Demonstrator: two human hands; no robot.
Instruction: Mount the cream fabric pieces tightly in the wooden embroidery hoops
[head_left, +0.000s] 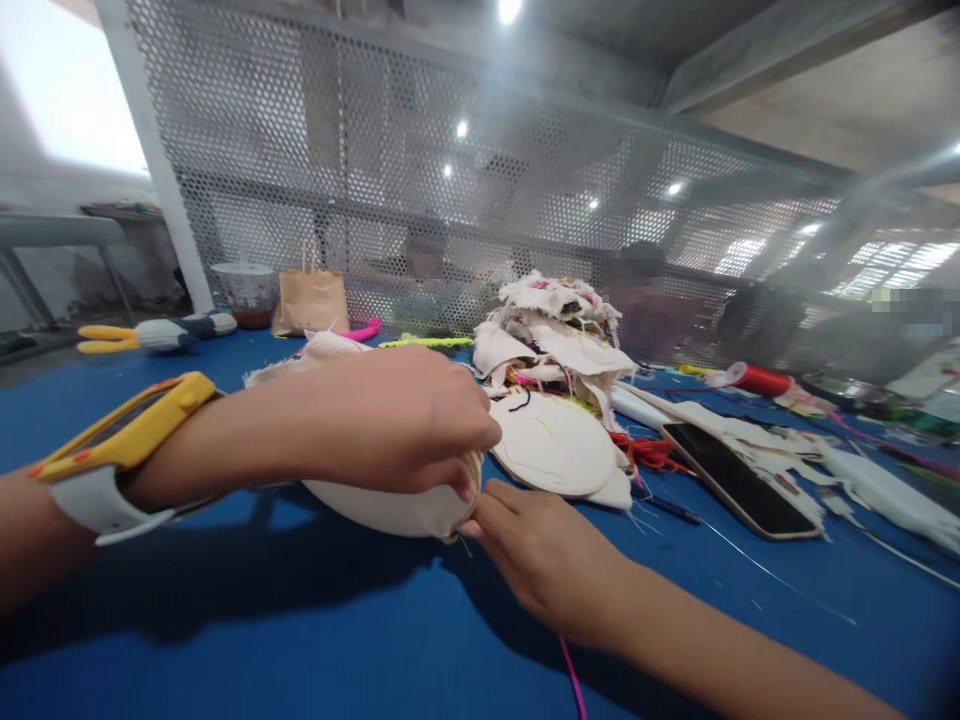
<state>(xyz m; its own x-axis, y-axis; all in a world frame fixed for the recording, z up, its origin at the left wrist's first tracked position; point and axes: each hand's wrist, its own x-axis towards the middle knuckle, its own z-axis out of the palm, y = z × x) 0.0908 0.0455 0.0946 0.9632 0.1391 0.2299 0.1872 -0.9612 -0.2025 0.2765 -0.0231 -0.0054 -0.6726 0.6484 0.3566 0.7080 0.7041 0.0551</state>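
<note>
An embroidery hoop with cream cloth (390, 510) is tilted above the blue table, partly hidden under my left forearm. My left hand (435, 420), with a yellow watch on the wrist, reaches over the hoop and pinches its right edge. Against the same edge, from below, my right hand (532, 540) has its fingers closed on the rim. The fingertips of both hands nearly meet there. A pink thread (572, 675) hangs below my right forearm.
Behind my hands lie a second cloth-covered hoop (555, 443) and a pile of cloth scraps (555, 335). At the right are a phone (739, 480) and a red thread spool (761, 380). A paper bag (310, 300) stands at the back left, before a perforated metal screen (390, 130).
</note>
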